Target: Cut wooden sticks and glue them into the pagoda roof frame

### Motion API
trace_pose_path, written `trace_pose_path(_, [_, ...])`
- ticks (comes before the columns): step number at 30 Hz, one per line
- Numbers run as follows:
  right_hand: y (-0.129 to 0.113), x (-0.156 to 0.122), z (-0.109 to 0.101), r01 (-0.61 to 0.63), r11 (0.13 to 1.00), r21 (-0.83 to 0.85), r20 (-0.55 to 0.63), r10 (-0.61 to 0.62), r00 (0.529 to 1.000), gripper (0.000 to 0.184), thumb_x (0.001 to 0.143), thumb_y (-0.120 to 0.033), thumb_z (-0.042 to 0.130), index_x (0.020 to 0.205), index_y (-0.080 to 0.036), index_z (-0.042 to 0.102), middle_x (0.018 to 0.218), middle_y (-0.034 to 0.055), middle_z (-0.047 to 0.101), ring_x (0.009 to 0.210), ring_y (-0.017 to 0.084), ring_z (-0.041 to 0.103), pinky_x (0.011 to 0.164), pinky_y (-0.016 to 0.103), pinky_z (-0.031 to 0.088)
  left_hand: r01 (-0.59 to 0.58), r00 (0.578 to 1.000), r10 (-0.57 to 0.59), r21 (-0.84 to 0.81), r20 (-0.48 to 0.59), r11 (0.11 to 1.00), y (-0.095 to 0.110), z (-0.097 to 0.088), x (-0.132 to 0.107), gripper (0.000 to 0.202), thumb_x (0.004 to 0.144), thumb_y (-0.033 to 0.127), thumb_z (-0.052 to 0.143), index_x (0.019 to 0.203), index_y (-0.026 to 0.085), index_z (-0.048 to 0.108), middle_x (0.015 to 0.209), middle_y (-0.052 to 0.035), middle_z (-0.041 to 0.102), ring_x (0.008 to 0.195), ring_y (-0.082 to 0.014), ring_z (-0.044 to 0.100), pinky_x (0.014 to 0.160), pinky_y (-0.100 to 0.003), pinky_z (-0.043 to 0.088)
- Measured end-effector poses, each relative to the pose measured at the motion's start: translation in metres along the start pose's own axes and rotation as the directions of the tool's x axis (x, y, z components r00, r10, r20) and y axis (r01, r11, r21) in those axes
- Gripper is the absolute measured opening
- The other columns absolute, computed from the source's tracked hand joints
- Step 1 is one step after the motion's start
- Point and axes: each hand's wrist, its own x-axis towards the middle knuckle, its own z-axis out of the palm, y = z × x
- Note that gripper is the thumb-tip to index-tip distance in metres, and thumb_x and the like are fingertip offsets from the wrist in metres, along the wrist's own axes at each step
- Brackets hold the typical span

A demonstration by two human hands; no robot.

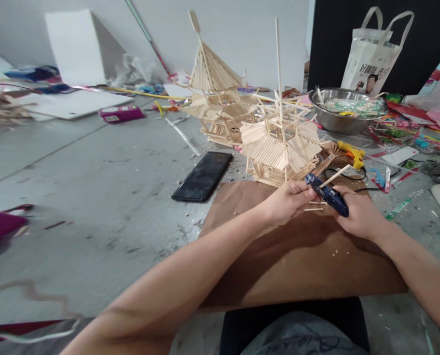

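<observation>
Writing: the white tote bag (375,54) at the far right carries dark printed characters; I cannot read them reliably at this size. I find no legible label on the blue glue gun (328,195).

Hands: the right hand (356,214) is closed around the rear of the blue glue gun. The left hand (288,199) is curled with its fingertips pinched at the gun's front end, apparently on the nozzle. A pale stick (334,176) juts from the gun up and to the right. The gun is above the far right corner of the brown board (297,266).

Edges and room: the near stick model (279,153) stands at the board's far edge, just beyond the hands. The phone (204,176) lies at the far left corner. The floor (94,187) to the left is open.

Count: two stick models, the second (214,98) farther back; two glue guns, including a yellow one (351,154); one steel bowl (343,123); one phone.
</observation>
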Motion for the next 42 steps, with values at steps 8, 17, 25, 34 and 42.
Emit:
trace_pose_path(8, [-0.006,0.002,0.000,-0.087,0.996,-0.028,-0.014,0.087,0.996,0.047,0.069,-0.026,0.049,0.114,-0.011,0.051,0.104,0.0164,0.065,0.086,0.030,0.065,0.074,0.044,0.050,-0.137,0.855,0.400,0.600,-0.330,0.788,-0.013,0.015,-0.005,0.023,0.084,0.031,0.047,0.075,0.015,0.061,0.063,0.0004,0.056,0.061,-0.0107,0.048,0.060,-0.022,0.039])
trace_pose_path(17, [0.002,0.004,-0.003,0.034,0.999,0.028,-0.002,-0.034,0.999,0.054,0.066,-0.022,0.046,0.119,-0.011,0.046,0.115,0.0151,0.061,0.103,0.027,0.060,0.086,0.040,0.048,-0.105,0.992,0.103,-0.017,-0.078,0.994,-0.004,0.007,-0.001,0.042,0.068,0.057,0.063,0.068,0.016,0.060,0.041,0.0076,0.034,0.038,-0.0043,0.028,0.038,-0.018,0.024])
trace_pose_path(25, [0.002,0.002,-0.004,0.021,1.000,0.020,0.049,-0.022,0.999,0.052,0.067,-0.025,0.047,0.117,-0.009,0.048,0.109,0.0164,0.064,0.095,0.029,0.063,0.082,0.040,0.049,0.184,0.980,-0.160,-0.256,0.115,0.949,0.003,0.000,-0.001,0.046,0.054,0.054,0.076,0.063,0.015,0.053,0.039,0.0119,0.024,0.033,-0.0005,0.014,0.032,-0.015,0.010])
trace_pose_path(34, [-0.006,0.002,-0.004,-0.104,0.993,-0.062,0.031,0.106,0.994,0.049,0.068,-0.026,0.049,0.115,-0.010,0.049,0.101,0.0158,0.067,0.086,0.030,0.065,0.075,0.041,0.050,-0.153,0.945,0.228,0.302,-0.233,0.941,-0.009,0.009,-0.001,0.026,0.080,0.040,0.053,0.072,0.015,0.056,0.050,0.0055,0.041,0.046,-0.0056,0.033,0.046,-0.018,0.029])
trace_pose_path(42, [-0.007,0.002,-0.002,-0.084,0.996,-0.014,-0.004,0.084,0.996,0.050,0.069,-0.029,0.046,0.114,-0.009,0.049,0.114,0.0190,0.061,0.094,0.033,0.063,0.077,0.045,0.050,-0.280,0.888,0.402,0.432,-0.222,0.857,-0.013,0.012,0.000,0.023,0.084,0.031,0.046,0.086,0.014,0.061,0.075,-0.0014,0.060,0.072,-0.0123,0.052,0.070,-0.024,0.043])
